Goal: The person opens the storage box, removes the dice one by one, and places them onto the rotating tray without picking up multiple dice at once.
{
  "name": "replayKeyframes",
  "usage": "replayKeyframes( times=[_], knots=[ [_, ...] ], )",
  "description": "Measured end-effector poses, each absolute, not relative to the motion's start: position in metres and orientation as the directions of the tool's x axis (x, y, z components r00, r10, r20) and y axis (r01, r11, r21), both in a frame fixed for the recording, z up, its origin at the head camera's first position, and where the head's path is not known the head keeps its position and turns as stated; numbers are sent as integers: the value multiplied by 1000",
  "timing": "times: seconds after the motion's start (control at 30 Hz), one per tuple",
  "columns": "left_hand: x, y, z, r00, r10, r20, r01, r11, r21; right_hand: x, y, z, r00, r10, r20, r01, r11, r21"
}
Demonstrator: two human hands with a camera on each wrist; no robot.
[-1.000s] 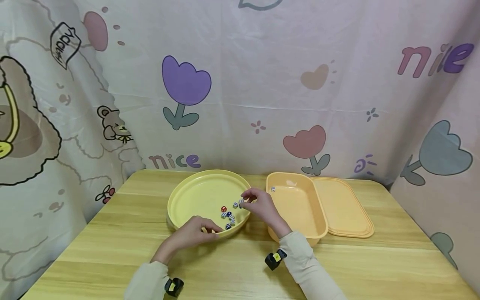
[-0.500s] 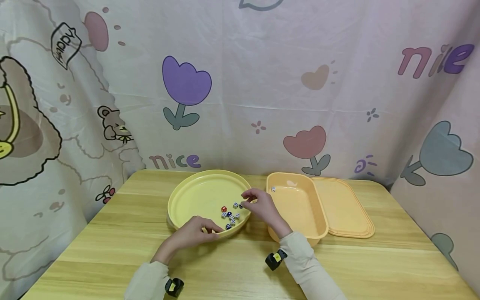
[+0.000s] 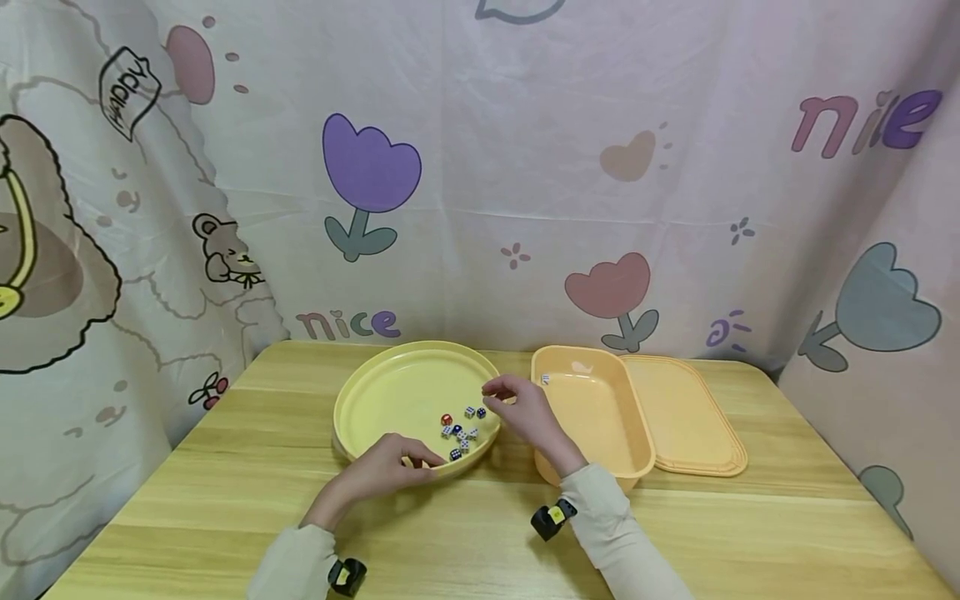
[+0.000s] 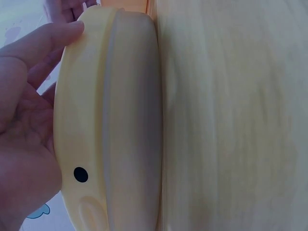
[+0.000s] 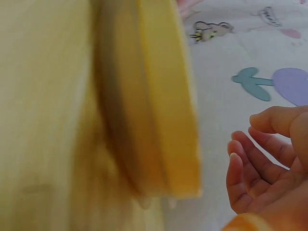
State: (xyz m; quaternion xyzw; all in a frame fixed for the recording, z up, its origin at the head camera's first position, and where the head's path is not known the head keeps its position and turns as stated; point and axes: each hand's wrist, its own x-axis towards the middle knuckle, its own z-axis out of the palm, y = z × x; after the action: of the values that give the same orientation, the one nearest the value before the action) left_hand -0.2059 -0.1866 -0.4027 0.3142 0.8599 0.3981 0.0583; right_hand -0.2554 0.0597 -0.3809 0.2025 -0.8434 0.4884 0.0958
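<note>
A round yellow tray point(image 3: 405, 392) stands on the wooden table with several dice in its right front part. Among them are a red die point(image 3: 447, 419), a dark blue die point(image 3: 455, 454) near the front rim and a white die point(image 3: 469, 412). My left hand point(image 3: 390, 462) holds the tray's front rim, its thumb point(image 4: 67, 32) on the outer wall in the left wrist view. Over the right rim hovers my right hand point(image 3: 525, 412), fingers loosely bent and nothing between them. Just left of its fingertips lies another dark blue die point(image 3: 482, 413).
To the right stands an orange rectangular box point(image 3: 645, 417) with one white die point(image 3: 545, 379) at its far left corner. Its flat lid point(image 3: 693, 417) lies beside it on the table point(image 3: 450, 542). A printed curtain point(image 3: 480, 167) hangs behind the table.
A white die at my right fingertips has ended up lower, among the other dice. The dark blue die there has come into full view. My left hand has stayed on the rim.
</note>
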Motion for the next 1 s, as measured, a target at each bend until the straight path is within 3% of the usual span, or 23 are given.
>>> replayKeyframes(
  times=[0.23, 0.47, 0.8, 1.0],
  knots=[
    [-205, -187, -402, -802, 580, 143, 481, 485, 730, -262, 73, -350, -908, -249, 336, -416, 461, -784],
    [-204, -187, -400, -810, 571, 137, 472, 494, 730, -291, 100, -327, -925, -233, 302, -379, 480, -791],
    [-204, -187, -402, -807, 577, 130, 469, 491, 734, -334, 128, -361, -988, -107, 111, -146, 420, -896],
    [-204, -186, -402, -806, 575, 140, 476, 491, 729, -346, 137, -378, -995, -80, 60, -86, 371, -925]
  ],
)
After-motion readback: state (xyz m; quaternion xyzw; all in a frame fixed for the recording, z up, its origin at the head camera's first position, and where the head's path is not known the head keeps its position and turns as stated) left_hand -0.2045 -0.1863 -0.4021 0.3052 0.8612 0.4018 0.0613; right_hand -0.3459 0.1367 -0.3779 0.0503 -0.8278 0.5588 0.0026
